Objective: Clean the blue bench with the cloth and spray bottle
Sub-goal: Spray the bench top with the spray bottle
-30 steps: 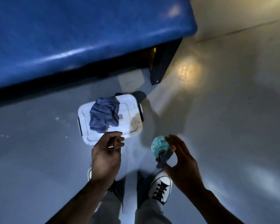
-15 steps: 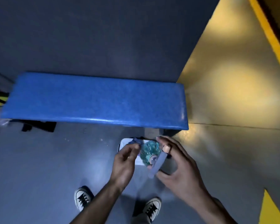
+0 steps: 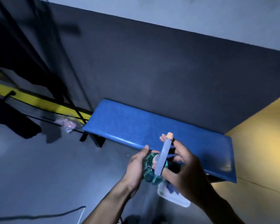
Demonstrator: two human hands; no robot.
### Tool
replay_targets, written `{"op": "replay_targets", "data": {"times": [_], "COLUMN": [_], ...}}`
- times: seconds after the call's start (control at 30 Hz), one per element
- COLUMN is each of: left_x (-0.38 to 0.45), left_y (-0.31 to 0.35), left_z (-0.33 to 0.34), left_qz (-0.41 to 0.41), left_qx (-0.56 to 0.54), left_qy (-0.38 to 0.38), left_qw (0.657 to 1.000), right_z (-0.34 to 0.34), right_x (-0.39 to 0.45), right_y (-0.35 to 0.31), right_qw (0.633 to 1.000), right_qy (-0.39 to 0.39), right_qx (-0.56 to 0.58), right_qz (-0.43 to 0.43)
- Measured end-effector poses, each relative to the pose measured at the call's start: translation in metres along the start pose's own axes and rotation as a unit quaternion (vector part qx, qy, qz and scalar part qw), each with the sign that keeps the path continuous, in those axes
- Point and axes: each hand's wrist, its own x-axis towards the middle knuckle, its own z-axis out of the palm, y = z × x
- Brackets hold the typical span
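We have the left hand (image 3: 137,167) wrapped around the teal spray bottle (image 3: 150,171), held above the floor in front of the blue desk (image 3: 136,126). Right hand (image 3: 184,172) pinches its pale sprayer tube (image 3: 162,156), other fingers loose. Cloth (image 3: 170,189) lies on the white bin lid (image 3: 176,199) below.

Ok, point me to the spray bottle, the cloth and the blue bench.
spray bottle (image 3: 149,171), head view, teal body
cloth (image 3: 171,189), head view, blue folds on the white box
blue bench (image 3: 136,125), head view, bare seat top

Box (image 3: 176,200): white, on the floor at 5 o'clock
Plastic bag (image 3: 68,124): crumpled — 9 o'clock
Cable (image 3: 39,216): 7 o'clock
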Motion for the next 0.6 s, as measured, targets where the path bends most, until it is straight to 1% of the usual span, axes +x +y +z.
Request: {"op": "replay_targets", "data": {"times": [0.07,0.17,0.27,0.33,0.4,0.5,0.6], "left_x": [0.010,0.028,0.049,0.067,0.085,0.111,0.141], "left_y": [0.019,0.043,0.063,0.076,0.091,0.110,0.121], "left_z": [-0.027,-0.062,-0.094,-0.114,-0.134,-0.165,-0.200], "left_qz": [-0.015,-0.039,-0.055,-0.069,-0.072,-0.070,-0.097], "left_qx": [-0.021,-0.052,-0.066,-0.074,-0.073,-0.073,-0.065], "left_qy": [0.033,0.085,0.164,0.201,0.222,0.235,0.245], "left_qw": [0.999,0.994,0.983,0.974,0.970,0.967,0.962], "right_z": [0.030,0.074,0.120,0.150,0.177,0.217,0.261], "right_x": [0.030,0.078,0.129,0.163,0.196,0.240,0.281], "right_y": [-0.014,-0.027,-0.034,-0.035,-0.037,-0.043,-0.039], "right_qw": [1.000,0.999,0.999,0.999,0.999,0.998,0.995], "right_qy": [-0.005,-0.022,-0.035,-0.037,-0.025,-0.027,-0.028], "right_qx": [0.026,0.032,0.040,0.024,0.009,-0.009,-0.024], "right_qz": [-0.010,-0.025,0.004,0.026,0.042,0.061,0.092]}}
